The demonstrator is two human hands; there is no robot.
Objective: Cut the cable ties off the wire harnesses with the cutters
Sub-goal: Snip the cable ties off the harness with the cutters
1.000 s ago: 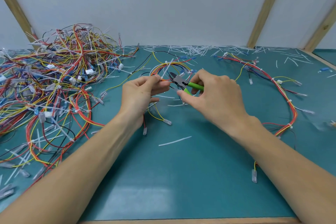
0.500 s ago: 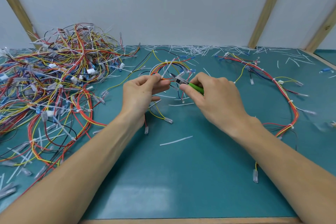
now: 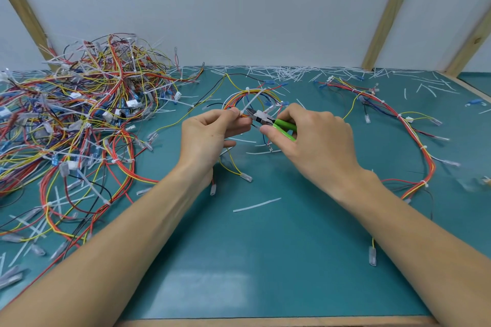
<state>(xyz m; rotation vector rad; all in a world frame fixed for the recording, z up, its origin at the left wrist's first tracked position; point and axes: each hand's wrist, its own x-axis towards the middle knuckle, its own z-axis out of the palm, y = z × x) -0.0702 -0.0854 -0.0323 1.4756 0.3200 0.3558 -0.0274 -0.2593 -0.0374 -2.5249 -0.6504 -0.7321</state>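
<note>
Teal bench mat (image 3: 265,260) with a wooden front edge, white panel wall behind with slanted wood battens. Closest to the person there's a single clipped white tie offcut (image 3: 256,205) lying loose on the mat, and a clear-sleeved terminal (image 3: 372,255) on a yellow wire off to the right.

Compared with a second ago, not much has shifted: both hands sit in about the same spot, but the cutters' nose has slid further left, so it's now right up against the left fingertips, where before there was a small gap.

Left hand (image 3: 210,135) has its fingers curled, pinching the small wire harness (image 3: 247,99) between thumb and forefinger right at a white cable tie (image 3: 252,101) whose tail pokes up and to the right. Right hand (image 3: 316,141) is wrapped around the green-handled cutters (image 3: 268,119), thumb along the lower handle; the blades look nearly closed at the tie, though I can't tell if they're actually biting it.

Further out: a long red/yellow harness (image 3: 414,135) loops down the right side, still wearing its ties. Left side is a big tangled heap of harnesses (image 3: 79,119). Along the back edge, a scatter of cut tie scraps (image 3: 287,71).
</note>
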